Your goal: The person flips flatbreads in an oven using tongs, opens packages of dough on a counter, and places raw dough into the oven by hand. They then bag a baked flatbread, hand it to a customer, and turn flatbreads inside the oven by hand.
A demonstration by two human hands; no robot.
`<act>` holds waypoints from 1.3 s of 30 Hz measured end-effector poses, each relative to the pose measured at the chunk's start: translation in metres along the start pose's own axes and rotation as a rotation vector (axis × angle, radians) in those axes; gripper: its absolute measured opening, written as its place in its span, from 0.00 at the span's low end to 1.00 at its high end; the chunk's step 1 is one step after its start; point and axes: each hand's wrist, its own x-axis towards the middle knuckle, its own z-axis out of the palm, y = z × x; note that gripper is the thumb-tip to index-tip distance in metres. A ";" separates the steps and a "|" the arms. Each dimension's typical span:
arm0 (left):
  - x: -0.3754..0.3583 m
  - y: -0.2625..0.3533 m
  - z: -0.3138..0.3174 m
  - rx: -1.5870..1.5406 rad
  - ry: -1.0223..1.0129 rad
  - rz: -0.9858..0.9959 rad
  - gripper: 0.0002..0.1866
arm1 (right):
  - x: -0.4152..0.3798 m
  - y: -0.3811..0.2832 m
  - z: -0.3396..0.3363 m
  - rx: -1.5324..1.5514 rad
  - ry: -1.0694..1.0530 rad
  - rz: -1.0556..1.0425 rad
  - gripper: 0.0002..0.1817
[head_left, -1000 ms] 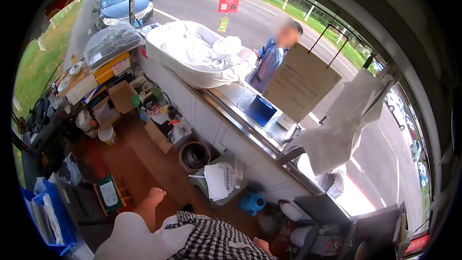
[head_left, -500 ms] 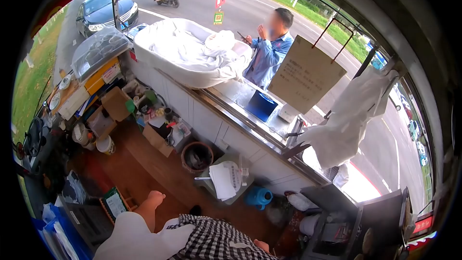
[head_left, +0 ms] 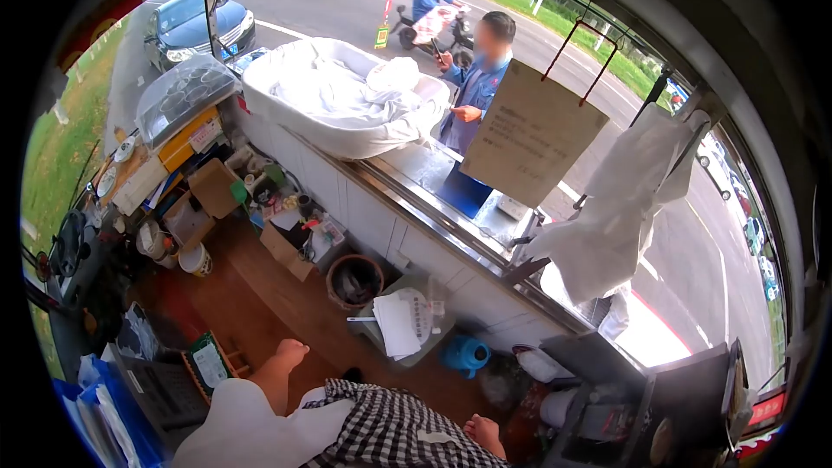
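My left hand (head_left: 292, 353) hangs in front of me above the brown floor, its fingers curled in, with nothing visible in it. It is nearest to a green and white box (head_left: 208, 366) in a rack at its left. Low at my right side is my right hand (head_left: 483, 430), fingers also curled and no object showing. It rests beside my black-and-white checked apron (head_left: 381, 425). A blue jug (head_left: 465, 354) stands on the floor beyond the right hand. Papers (head_left: 400, 325) lie on a stool ahead, between the two hands.
A large cloth-lined basket (head_left: 347, 143) sits on the counter (head_left: 416, 165). Outside stands a person in blue (head_left: 478, 87) holding a phone. A cardboard sign (head_left: 533, 134) hangs over the counter. A bin (head_left: 354, 279) and boxes (head_left: 217, 188) line the wall. A dark metal appliance (head_left: 598, 403) is at right.
My right hand has come further into view. My left hand has shifted slightly right. Outside, the person lowered a hand from the face, and the scooter rider came closer.
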 end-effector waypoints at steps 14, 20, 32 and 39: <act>-0.024 -0.021 0.022 -0.020 0.067 -0.019 0.12 | 0.011 -0.012 -0.035 -0.203 0.041 0.149 0.09; -0.014 -0.027 0.017 0.045 0.066 -0.063 0.11 | 0.014 -0.015 -0.033 0.021 0.094 0.077 0.09; 0.053 0.059 -0.033 -0.126 0.072 0.220 0.15 | -0.010 0.006 0.042 0.100 0.043 0.045 0.06; 0.093 0.037 -0.047 0.139 -0.101 0.143 0.09 | 0.014 0.056 0.042 0.282 0.027 0.043 0.06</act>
